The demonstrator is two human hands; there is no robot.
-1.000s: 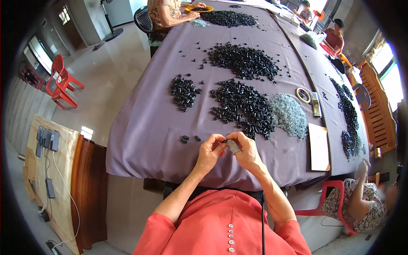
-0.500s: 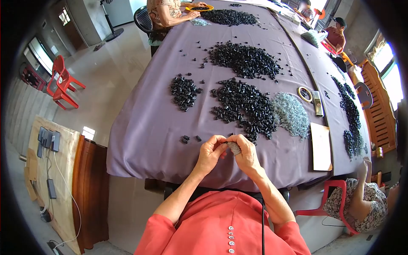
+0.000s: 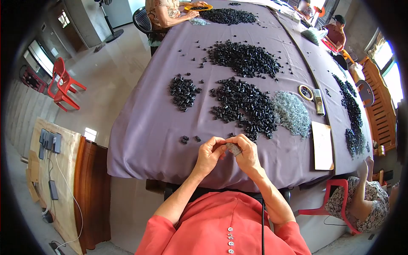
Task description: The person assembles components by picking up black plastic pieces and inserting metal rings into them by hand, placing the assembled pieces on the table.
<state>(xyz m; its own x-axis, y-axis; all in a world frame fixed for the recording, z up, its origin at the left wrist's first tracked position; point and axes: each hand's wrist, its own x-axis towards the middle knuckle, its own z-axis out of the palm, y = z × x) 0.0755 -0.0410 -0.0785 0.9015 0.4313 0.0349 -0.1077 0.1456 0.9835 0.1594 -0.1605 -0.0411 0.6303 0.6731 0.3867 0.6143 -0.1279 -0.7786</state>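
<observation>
My left hand (image 3: 208,155) and my right hand (image 3: 247,156) meet just above the near edge of the purple cloth. A small grey, speckled piece (image 3: 233,148) shows between them, gripped by the fingers of my right hand. My left thumb and fingers are pinched together beside it; what they hold is too small and covered to make out. Right beyond my fingers lies a large pile of small black parts (image 3: 242,104). Touching its right side is a heap of small clear or silvery pieces (image 3: 291,114). A few loose black parts (image 3: 185,139) lie left of my hands.
More black piles (image 3: 244,58) and a smaller pile (image 3: 184,92) spread over the table cloth (image 3: 140,127). On the right are a tape roll (image 3: 305,92), a box cutter-like tool (image 3: 318,102) and a pale card (image 3: 322,145). Other people (image 3: 168,15) sit around the table.
The view has shifted very slightly. Both hands stay in nearly the same place and pose, with the grey piece still between them.
</observation>
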